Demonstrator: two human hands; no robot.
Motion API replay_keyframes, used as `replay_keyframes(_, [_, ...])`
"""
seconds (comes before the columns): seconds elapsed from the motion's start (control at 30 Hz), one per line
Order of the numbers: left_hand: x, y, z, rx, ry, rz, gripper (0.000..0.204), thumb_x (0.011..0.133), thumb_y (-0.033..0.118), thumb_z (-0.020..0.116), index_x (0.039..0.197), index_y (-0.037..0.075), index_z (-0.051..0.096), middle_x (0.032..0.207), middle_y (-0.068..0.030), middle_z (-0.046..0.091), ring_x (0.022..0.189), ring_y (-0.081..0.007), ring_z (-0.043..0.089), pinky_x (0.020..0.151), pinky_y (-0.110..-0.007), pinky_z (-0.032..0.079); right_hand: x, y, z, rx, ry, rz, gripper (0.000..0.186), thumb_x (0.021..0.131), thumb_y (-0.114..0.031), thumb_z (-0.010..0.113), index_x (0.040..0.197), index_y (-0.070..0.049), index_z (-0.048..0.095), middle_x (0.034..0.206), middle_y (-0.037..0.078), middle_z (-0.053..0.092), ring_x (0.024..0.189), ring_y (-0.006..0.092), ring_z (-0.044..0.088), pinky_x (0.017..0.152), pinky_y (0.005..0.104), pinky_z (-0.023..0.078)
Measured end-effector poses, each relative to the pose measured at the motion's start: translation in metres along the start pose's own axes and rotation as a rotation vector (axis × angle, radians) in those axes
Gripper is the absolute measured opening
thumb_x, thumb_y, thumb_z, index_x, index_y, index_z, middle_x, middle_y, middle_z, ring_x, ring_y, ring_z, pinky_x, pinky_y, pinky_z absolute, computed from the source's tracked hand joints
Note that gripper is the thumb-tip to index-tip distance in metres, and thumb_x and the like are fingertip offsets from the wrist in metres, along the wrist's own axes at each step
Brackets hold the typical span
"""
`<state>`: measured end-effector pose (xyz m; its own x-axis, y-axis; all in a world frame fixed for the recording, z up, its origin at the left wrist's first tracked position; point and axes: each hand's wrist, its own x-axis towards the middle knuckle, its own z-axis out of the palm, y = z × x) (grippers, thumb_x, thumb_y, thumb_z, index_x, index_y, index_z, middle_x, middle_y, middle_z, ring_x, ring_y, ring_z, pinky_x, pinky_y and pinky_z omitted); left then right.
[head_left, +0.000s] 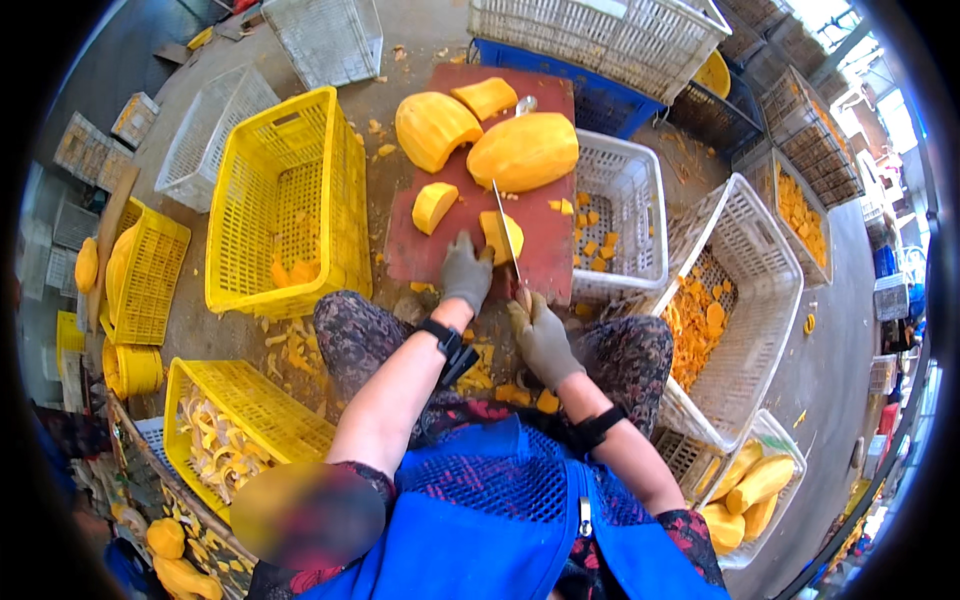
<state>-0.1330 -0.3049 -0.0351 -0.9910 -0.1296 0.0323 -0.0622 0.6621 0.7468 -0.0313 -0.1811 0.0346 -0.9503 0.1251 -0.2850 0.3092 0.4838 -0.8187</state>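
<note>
My right hand [543, 340], in a grey-green glove, is closed around the handle of a long knife [505, 225]. The blade points away from me and lies against a chunk of peeled pumpkin [490, 236] on the reddish cutting board [415, 258]. My gloved left hand [466, 272] is beside that chunk's near left side, fingers apart and gripping nothing. Another cut chunk [435, 207] sits just beyond it. Farther up the board are a large peeled pumpkin [522, 152], a big pumpkin half [436, 130], a smaller piece [485, 98] and a metal spoon-like tool [526, 104].
A yellow crate [345, 215] stands left of the board. A white crate [655, 215] with pumpkin pieces adjoins its right side; a larger white crate [775, 300] holds orange scraps. Peelings fill a tipped yellow crate [260, 400]. Whole peeled pumpkins [760, 483] lie at lower right.
</note>
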Motion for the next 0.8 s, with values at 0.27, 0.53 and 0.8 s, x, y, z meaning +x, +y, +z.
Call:
replay_keyframes(0.27, [0.019,0.016,0.007,0.174,-0.091,0.037,0.057,0.081,0.033,0.063,0.126,0.006,0.042,0.112,-0.0231,0.051,0.096,-0.0416,0.056,0.078,-0.046,0.049,-0.022,-0.009,-0.028,0.459,0.011,0.044,0.032,0.092,-0.023,0.054,0.115,-0.001,0.051,0.079,-0.001,0.051,0.066,0.0063,0.046,0.059,0.0237,0.041])
replay_keyframes(0.53, [0.021,0.069,0.019,0.573,-0.128,0.062,0.077,0.074,0.043,0.068,0.129,-0.001,0.037,0.116,-0.0139,0.053,0.103,-0.029,0.054,0.079,-0.042,0.049,-0.019,0.006,-0.049,0.717,0.134,0.104,0.037,0.092,-0.02,0.055,0.121,0.001,0.048,0.083,0.001,0.053,0.069,0.0075,0.05,0.061,0.0237,0.044])
replay_keyframes(0.8, [0.051,0.039,-0.004,0.277,-0.359,0.614,0.074,0.069,0.034,0.072,0.133,0.013,0.04,0.132,-0.0143,0.046,0.121,-0.0341,0.042,0.101,-0.044,0.035,-0.019,0.026,-0.042,0.301,0.136,0.098,0.039,0.09,-0.026,0.056,0.12,-0.002,0.05,0.092,0.016,0.064,0.081,0.0236,0.062,0.071,0.0332,0.048])
